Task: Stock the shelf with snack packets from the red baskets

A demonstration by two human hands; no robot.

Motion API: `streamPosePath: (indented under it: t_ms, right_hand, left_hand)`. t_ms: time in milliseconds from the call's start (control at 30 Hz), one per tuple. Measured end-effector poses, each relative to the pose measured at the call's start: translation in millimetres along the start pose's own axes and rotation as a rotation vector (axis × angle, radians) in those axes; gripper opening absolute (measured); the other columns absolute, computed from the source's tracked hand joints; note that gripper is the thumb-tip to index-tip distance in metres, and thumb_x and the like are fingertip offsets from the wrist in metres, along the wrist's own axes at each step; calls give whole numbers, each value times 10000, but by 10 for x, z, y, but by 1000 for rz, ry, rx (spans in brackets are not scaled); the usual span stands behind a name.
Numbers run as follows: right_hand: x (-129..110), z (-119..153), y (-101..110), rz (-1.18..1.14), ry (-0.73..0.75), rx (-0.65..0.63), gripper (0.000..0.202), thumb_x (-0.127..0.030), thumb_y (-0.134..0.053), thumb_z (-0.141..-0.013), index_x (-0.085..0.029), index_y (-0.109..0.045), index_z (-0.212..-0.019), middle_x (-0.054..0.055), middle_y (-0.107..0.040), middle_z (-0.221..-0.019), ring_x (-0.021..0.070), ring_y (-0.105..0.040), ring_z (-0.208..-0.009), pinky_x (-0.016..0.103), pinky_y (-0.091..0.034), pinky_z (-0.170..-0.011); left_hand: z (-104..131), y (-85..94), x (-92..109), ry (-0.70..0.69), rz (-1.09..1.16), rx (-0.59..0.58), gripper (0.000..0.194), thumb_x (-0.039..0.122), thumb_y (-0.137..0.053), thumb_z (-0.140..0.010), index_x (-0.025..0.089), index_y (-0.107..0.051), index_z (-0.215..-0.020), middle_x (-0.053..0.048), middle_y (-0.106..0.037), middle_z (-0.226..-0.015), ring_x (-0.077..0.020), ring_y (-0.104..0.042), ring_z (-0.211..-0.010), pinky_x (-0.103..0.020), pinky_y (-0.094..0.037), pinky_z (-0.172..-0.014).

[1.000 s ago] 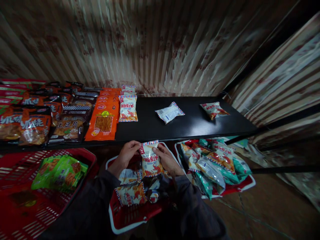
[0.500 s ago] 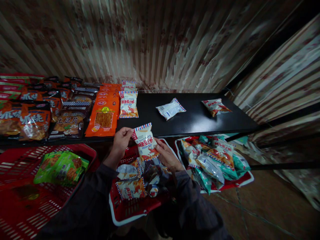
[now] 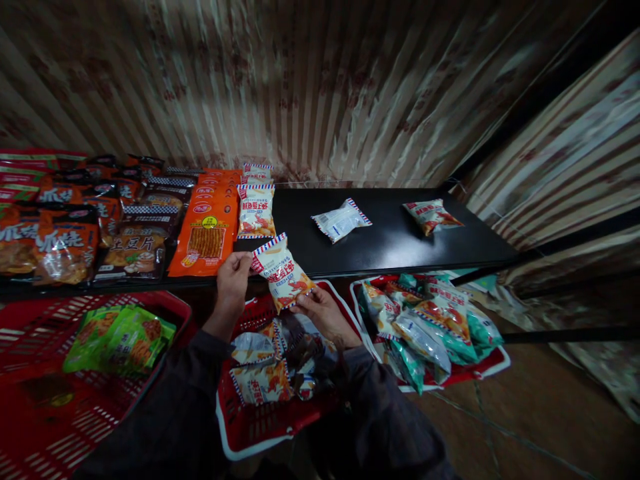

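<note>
Hands [image 3: 231, 287] holding packet [image 3: 281, 273], shelf edge [image 3: 370, 268] near, open room beyond

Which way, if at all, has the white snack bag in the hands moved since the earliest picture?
Yes. Against the black shelf, the held bag has moved up and slightly left in view; its top now overlaps the shelf's front edge.

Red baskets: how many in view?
3: left basket, middle basket below the held packet, right basket. Others may be hidden beneath the shelf.
</note>
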State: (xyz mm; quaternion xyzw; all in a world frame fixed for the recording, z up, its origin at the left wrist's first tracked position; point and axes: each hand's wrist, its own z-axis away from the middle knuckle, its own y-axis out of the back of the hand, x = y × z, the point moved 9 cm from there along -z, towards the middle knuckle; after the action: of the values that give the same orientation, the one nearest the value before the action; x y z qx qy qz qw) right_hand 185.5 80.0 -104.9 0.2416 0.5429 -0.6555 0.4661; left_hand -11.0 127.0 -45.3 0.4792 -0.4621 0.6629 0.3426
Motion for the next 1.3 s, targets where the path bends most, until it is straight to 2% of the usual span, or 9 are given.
streamPosePath:
  t_ms: [133,233,367,433,633,867,1000,1200,1300]
  right_hand:
    - [14,-32,23,-18,22,20,372,-335,-878,-543,-197,-675,-823,-12,-691,-778,139,-651,-718,283,-563,-689]
    - [21,-48,56,-45,31,53,349,-312,-874,-557,-196,-659,-807,-28,-669,-748,126,-640,-703,284,-570,-695]
    - [19,-46,12,-66,38,45,371,-283,-868,-569,-207,-659,-866,-20,-690,-817,133,-652,-749,288,-579,-705]
    - [16,-40,-21,-60,44,37,381,-283,-863,-577,-213,-660,-892,-11,-701,-854,142,-659,-772,287,-580,-699]
    - [25,-39,-47,-28,66,33,396,-304,-853,-594,-212,-656,-926,5,-710,-889,164,-669,-810,305,-585,-712]
    - [6,-27,-93,-2,111,50,376,-328,-844,-611,-204,-651,-909,13,-709,-857,154,-665,-735,285,-582,-642]
    - [-7,-18,-106,9,133,68,377,-336,-841,-608,-208,-637,-899,14,-705,-867,160,-659,-736,294,-579,-639]
    - [-53,5,-71,41,166,63,360,-375,-817,-647,-233,-612,-906,9,-693,-906,171,-642,-804,298,-562,-681]
    - [-112,18,-16,38,200,93,312,-437,-787,-676,-226,-612,-827,-3,-659,-834,145,-607,-747,276,-533,-682]
  left_hand:
    - [52,-105,47,6,81,-83,346,469,-715,-673,154,-595,-752,-4,-660,-733,-133,-618,-711,-279,-503,-716]
    - [122,-200,35,62,55,-159,337,461,-711,-669,164,-608,-791,-26,-683,-825,-155,-630,-800,-277,-491,-749]
    - [252,-354,-39,153,38,-279,409,458,-720,-673,188,-627,-966,-54,-690,-1040,-192,-629,-956,-287,-481,-799]
    - [304,-401,-75,185,68,-300,466,474,-729,-670,197,-605,-1024,-59,-687,-1067,-203,-634,-967,-297,-491,-796]
    - [337,-450,-134,177,78,-303,542,439,-775,-635,199,-553,-1067,-62,-694,-1045,-201,-650,-940,-312,-514,-804]
    - [253,-339,-142,91,65,-196,404,396,-747,-679,189,-593,-991,-46,-708,-990,-176,-662,-876,-299,-523,-798]
    - [251,-324,-114,69,36,-178,386,413,-736,-685,196,-598,-973,-36,-713,-943,-167,-667,-828,-284,-526,-763]
    - [229,-313,-134,103,98,-156,404,412,-758,-659,199,-618,-972,-36,-716,-957,-173,-665,-854,-285,-523,-768]
    - [216,-302,-153,117,119,-157,426,413,-766,-652,191,-621,-985,-39,-716,-957,-175,-664,-848,-289,-522,-768]
